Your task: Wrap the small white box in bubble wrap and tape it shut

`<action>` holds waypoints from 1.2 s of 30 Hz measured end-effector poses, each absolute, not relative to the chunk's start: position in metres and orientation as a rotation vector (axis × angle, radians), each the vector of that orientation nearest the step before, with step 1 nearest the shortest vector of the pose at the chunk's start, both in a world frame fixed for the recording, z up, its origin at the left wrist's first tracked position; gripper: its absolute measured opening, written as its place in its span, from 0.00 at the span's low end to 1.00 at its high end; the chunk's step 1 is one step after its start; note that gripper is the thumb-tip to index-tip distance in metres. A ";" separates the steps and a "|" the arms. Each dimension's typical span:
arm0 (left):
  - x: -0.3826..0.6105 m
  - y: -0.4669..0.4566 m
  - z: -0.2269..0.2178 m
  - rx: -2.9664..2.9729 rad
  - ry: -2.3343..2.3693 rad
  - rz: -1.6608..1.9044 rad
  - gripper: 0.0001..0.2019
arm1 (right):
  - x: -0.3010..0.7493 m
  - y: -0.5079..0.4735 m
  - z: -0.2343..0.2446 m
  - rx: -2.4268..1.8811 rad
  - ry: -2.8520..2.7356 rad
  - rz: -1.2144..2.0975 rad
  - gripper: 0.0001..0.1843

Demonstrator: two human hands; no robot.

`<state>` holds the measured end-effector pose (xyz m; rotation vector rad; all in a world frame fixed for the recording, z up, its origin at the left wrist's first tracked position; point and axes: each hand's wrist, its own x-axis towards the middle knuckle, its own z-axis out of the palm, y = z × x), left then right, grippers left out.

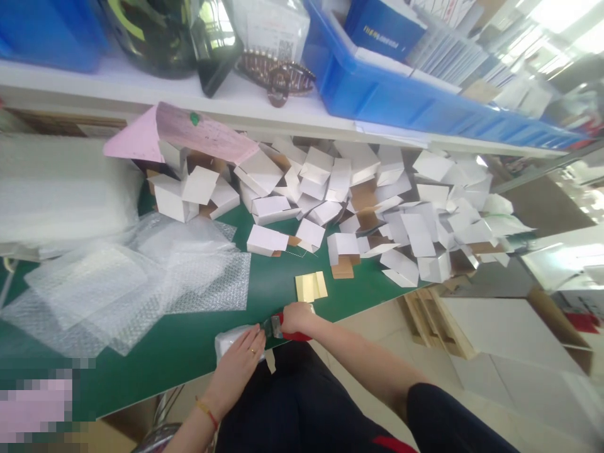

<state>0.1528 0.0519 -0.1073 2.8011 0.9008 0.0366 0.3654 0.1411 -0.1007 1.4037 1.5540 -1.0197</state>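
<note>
My left hand (241, 365) lies flat with its fingers stretched out over a small white bubble-wrapped package (225, 340) at the table's front edge. In a closed grip, my right hand (298, 316) holds a red tape dispenser (277, 324), its metal head close to the left fingertips. A short tan strip (270, 361) hangs below the package, perhaps tape. Just beyond the right hand is a pad of yellow paper slips (310, 287). The package's underside is hidden.
Bubble wrap sheets (202, 283) cover the green table (271, 289) at left. Many white cartons (267, 239) lie heaped along the back. Above them, a shelf (292, 119) carries a blue bin (377, 94) and a hair clip (278, 78). Flat cardboard (495, 321) stands at right.
</note>
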 end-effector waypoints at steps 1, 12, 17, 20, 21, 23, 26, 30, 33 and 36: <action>0.153 0.054 -0.109 2.770 0.883 -0.008 0.21 | 0.363 0.141 -0.101 1.405 1.555 -1.022 0.29; 0.154 0.058 -0.105 2.497 1.335 -0.216 0.33 | 0.339 0.139 -0.089 1.407 1.609 -1.084 0.30; 0.149 0.062 -0.112 2.245 1.378 0.225 0.33 | 0.379 0.155 -0.048 1.421 1.653 -1.103 0.30; 0.122 0.056 -0.120 2.073 1.340 0.521 0.33 | 0.390 0.165 -0.026 1.338 1.680 -1.166 0.34; 0.112 0.052 -0.122 2.006 1.371 0.532 0.32 | 0.390 0.167 -0.022 1.303 1.685 -1.187 0.34; 0.094 0.045 -0.125 1.899 1.426 0.488 0.30 | 0.381 0.171 -0.020 1.244 1.702 -1.204 0.34; 0.075 0.038 -0.128 1.811 1.449 0.408 0.29 | 0.362 0.172 -0.030 1.196 1.733 -1.182 0.36; 0.062 0.033 -0.135 1.847 1.455 0.405 0.28 | 0.343 0.173 -0.049 1.151 1.718 -1.167 0.37; 0.059 0.030 -0.135 1.981 1.476 0.394 0.28 | 0.334 0.174 -0.058 1.121 1.691 -1.182 0.39; 0.072 0.029 -0.130 2.215 1.490 0.333 0.33 | 0.326 0.174 -0.061 1.107 1.683 -1.189 0.39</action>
